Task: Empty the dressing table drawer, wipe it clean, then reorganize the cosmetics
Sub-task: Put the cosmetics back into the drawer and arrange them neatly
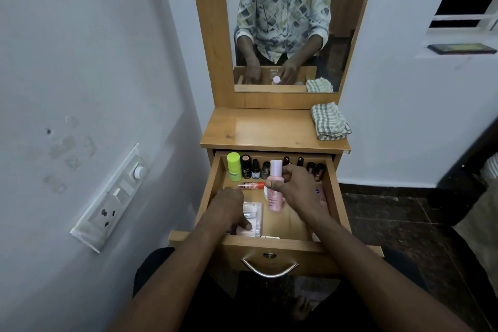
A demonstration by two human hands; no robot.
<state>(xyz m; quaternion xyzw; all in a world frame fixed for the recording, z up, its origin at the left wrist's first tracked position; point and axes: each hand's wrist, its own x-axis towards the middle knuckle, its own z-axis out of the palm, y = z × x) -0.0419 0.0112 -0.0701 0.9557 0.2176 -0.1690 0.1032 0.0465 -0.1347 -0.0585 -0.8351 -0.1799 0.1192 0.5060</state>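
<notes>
The wooden drawer (272, 246) of the dressing table stands pulled open below me. My right hand (292, 186) grips a pink bottle (275, 195) upright in the drawer's middle. My left hand (229, 206) rests on a clear plastic packet (254, 214) at the front left, its fingers curled over it. Along the back wall stand a lime-green bottle (234, 166), a black tube (245, 166) and several small dark nail-polish bottles (315, 168). An orange-red tube (252, 185) lies flat behind my left hand.
A folded checked cloth (329, 121) lies on the right of the table top (256, 129). The mirror (283, 21) above reflects me. A switchboard (107, 202) is on the left wall. Dark tiled floor (390, 213) lies to the right.
</notes>
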